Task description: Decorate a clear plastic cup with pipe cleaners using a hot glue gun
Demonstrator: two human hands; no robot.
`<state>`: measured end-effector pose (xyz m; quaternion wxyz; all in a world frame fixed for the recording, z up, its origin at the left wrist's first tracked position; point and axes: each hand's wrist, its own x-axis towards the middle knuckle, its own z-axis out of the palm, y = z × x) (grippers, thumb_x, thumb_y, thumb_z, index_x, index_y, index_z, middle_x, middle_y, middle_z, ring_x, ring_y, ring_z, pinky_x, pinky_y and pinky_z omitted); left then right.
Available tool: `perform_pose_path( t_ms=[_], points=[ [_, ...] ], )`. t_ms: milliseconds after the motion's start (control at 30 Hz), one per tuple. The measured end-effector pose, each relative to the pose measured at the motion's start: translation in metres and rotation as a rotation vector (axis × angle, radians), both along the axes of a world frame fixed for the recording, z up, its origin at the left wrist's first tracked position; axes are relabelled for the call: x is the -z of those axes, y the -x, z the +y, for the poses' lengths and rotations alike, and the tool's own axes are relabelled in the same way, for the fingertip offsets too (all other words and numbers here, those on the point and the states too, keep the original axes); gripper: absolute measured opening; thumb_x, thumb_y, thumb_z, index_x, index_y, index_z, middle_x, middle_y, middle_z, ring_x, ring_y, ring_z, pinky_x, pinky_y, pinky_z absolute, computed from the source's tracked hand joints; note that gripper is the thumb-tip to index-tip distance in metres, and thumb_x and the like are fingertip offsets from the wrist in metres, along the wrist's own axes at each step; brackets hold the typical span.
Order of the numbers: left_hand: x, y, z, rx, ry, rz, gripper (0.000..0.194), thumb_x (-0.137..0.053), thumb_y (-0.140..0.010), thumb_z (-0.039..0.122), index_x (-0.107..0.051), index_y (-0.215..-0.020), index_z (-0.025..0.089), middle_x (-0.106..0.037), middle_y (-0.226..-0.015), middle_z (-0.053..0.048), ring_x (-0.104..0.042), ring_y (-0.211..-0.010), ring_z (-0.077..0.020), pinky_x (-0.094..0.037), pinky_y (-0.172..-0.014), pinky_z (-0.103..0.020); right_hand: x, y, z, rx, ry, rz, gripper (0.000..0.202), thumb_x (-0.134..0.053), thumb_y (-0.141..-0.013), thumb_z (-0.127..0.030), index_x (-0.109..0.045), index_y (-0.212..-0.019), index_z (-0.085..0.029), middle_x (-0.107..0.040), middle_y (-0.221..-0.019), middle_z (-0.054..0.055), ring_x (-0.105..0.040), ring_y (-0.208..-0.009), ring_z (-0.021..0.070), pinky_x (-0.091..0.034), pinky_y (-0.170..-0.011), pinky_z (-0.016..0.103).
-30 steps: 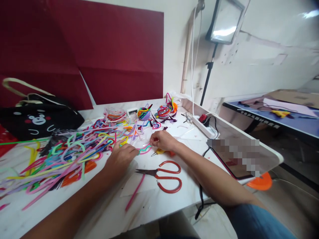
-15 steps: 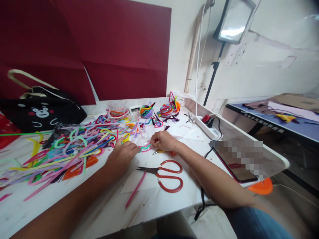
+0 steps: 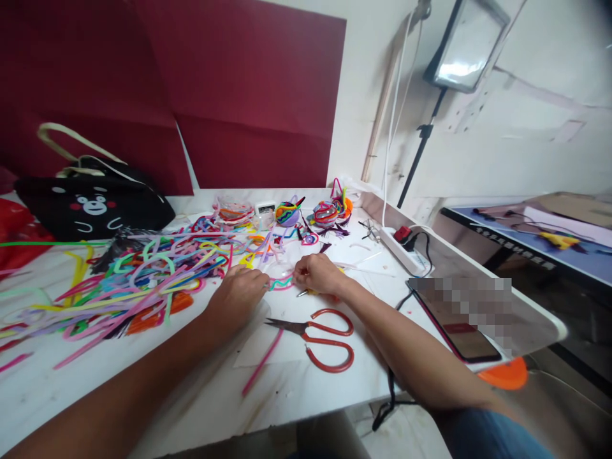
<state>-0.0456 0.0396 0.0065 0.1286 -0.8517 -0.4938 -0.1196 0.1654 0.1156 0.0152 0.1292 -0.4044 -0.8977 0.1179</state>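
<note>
A short pink and green wavy strip (image 3: 281, 283) spans the gap between my two hands above the white table. My left hand (image 3: 240, 290) is closed on its left end, knuckles up. The right end runs into the closed fingers of my right hand (image 3: 313, 274). Just beyond the strip is a clear, transparent item whose shape is hard to make out. Red-handled scissors (image 3: 329, 340) lie nearer me, their blades slightly apart and pointing left. A pink fuzzy stem (image 3: 262, 362) rests beside the blades on a pale sheet. A metal-tipped tool (image 3: 303, 293) lies partly under my right hand.
Colourful fuzzy stems (image 3: 143, 280) are heaped on the left, before a black bag (image 3: 95, 207). Wrapped round ornaments (image 3: 287, 215) stand at the back. A power strip (image 3: 404, 250) and a phone (image 3: 459, 325) lie on the right, near the raised table edge.
The view has shifted slightly, so the surroundings appear farther right. Both hands keep hold of the strip, with only slight finger movement.
</note>
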Motion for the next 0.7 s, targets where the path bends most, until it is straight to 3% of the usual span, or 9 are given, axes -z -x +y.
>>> perform_pose_path(
  t_ms=[300, 700],
  points=[
    [0.003, 0.001, 0.002, -0.001, 0.01, -0.088, 0.024, -0.043, -0.094, 0.015, -0.06, -0.079, 0.018, -0.062, -0.083, -0.006, -0.059, -0.08, -0.0197, -0.046, -0.072, -0.033, -0.001, 0.002, -0.003, 0.015, 0.001, -0.003, 0.015, -0.058, -0.082, -0.019, -0.074, -0.081, -0.017, -0.075, -0.084, 0.006, -0.062, -0.072, 0.0151, -0.039, -0.069, 0.024],
    [0.011, 0.008, 0.006, 0.064, 0.011, -0.023, 0.021, -0.044, -0.091, 0.011, -0.063, -0.084, 0.018, -0.062, -0.085, -0.007, -0.057, -0.084, -0.0208, -0.044, -0.081, -0.036, 0.0, 0.001, -0.003, 0.013, 0.0, -0.026, 0.018, -0.055, -0.086, -0.019, -0.073, -0.082, -0.017, -0.075, -0.086, 0.007, -0.063, -0.075, 0.0157, -0.036, -0.068, 0.025]
  ],
)
